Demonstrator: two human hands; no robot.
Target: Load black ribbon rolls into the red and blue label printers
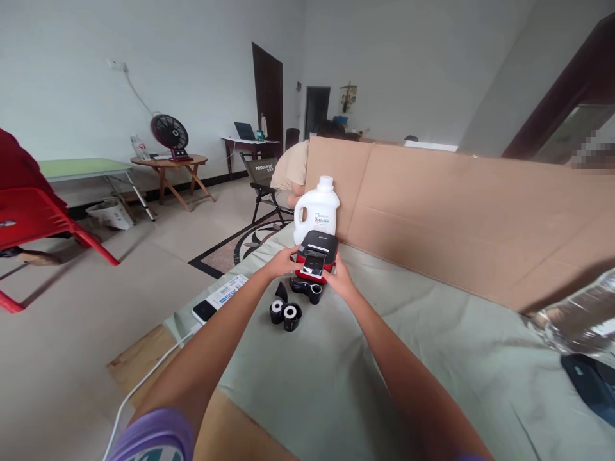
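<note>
A small black and red label printer [321, 243] sits between my hands, tilted toward me, at the cloth's far side. My left hand [284, 262] grips its left side, and my right hand [340, 278] grips the right lower corner. A shiny dark piece shows at the printer's front slot. Just below it lies a loosely unwound black roll [307, 289]. Closer to me, two black rolls with white cores [291, 314] stand side by side. Directly behind the printer is a white jug [321, 208] with a handle.
A tall cardboard sheet [432, 211] borders the cloth-covered surface [408, 314] at the back right. On the left edge lie a phone [204, 311] and a white cable [148, 374]. A plastic-wrapped bundle [581, 314] rests at right. Beyond, a person [291, 168] sits behind the cardboard.
</note>
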